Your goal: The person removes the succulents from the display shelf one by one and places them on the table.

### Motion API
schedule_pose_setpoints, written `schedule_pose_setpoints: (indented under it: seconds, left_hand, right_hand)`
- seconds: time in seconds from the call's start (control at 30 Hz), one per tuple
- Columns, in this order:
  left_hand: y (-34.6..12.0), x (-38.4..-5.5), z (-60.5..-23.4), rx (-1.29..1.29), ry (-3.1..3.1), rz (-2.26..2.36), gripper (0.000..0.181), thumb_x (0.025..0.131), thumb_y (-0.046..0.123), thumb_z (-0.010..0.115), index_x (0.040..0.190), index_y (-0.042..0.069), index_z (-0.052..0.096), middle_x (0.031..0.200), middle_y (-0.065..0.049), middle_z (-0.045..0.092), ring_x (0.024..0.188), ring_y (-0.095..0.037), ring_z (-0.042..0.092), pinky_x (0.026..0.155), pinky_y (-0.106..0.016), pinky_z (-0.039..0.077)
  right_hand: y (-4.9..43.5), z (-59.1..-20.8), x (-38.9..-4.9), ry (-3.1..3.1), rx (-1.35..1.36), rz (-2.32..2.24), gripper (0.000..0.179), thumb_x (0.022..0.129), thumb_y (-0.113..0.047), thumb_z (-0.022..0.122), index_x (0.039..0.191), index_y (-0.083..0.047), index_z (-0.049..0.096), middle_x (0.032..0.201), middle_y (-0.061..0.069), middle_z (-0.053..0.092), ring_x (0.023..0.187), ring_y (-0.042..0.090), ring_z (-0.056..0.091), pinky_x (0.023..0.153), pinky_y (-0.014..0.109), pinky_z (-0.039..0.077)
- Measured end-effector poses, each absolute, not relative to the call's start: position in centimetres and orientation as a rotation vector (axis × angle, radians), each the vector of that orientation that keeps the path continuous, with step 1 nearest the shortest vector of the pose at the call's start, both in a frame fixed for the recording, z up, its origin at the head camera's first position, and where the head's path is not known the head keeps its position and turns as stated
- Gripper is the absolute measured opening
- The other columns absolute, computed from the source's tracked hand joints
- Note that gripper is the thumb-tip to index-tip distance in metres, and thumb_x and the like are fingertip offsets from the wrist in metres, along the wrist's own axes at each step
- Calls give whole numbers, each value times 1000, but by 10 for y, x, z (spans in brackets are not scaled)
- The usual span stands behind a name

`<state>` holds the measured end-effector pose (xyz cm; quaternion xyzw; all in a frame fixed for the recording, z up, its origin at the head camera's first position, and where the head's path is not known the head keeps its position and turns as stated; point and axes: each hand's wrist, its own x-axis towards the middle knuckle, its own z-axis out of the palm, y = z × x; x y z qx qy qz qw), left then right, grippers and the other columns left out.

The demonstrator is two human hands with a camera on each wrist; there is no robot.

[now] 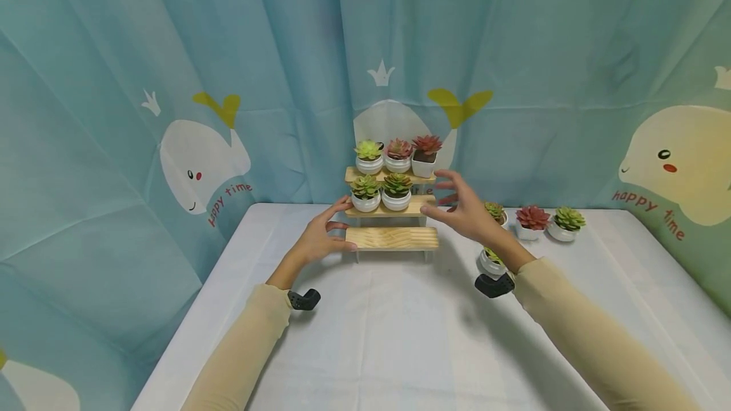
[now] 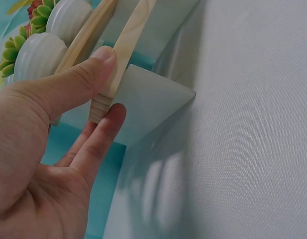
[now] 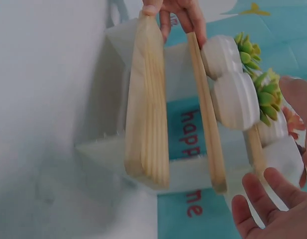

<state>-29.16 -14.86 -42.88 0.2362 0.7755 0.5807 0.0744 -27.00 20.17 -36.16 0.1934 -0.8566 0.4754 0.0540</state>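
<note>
A three-step wooden display stand [image 1: 391,238] with translucent side supports holds potted succulents. Three stand on the top step, among them a red one in a square white pot [image 1: 424,166]. Two green ones in round white pots [image 1: 365,202] stand on the left and middle of the second step; the lowest step is bare. My left hand [image 1: 317,239] pinches the left end of the lowest step [image 2: 124,55] between thumb and fingers. Beside the stand's right end, my right hand [image 1: 465,211] is held with fingers spread and nothing between them, near the upper steps.
To the right on the white-covered table [image 1: 400,335] are more potted succulents: a red one [image 1: 532,221], a green one [image 1: 566,223], and two partly hidden by my right arm, one in a round pot [image 1: 490,264]. A blue whale-print curtain [image 1: 297,81] hangs behind.
</note>
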Motion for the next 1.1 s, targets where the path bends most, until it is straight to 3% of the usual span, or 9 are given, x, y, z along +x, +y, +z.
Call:
schedule_pose_setpoints:
  seconds: [0.5, 0.8, 1.1]
  left_hand:
    - [-149, -292, -428, 720, 2324, 1741, 91, 81, -4, 85, 158, 14, 41, 169, 9, 23, 131, -40, 54, 93, -43, 58]
    - [-150, -292, -430, 722, 2341, 1719, 90, 83, -2, 85, 158, 14, 39, 170, 8, 19, 130, -37, 55, 93, -43, 58]
    - [-149, -292, -430, 711, 2332, 1731, 90, 82, -2, 85, 158, 16, 40, 169, 7, 24, 132, -38, 54, 93, -43, 58]
  right_hand:
    - [163, -367, -283, -2580, 535, 1548, 83, 93, -25, 80, 158, -11, 30, 144, 23, 51, 110, 37, 63, 90, 52, 56]
    - [147, -371, -290, -2614, 508, 1532, 79, 92, -23, 81, 154, -7, 34, 141, 22, 52, 116, 37, 61, 98, 50, 52]
    - [140, -373, -293, -2596, 454, 1516, 69, 90, -19, 82, 146, -4, 43, 132, 19, 58, 105, 32, 62, 90, 45, 53]
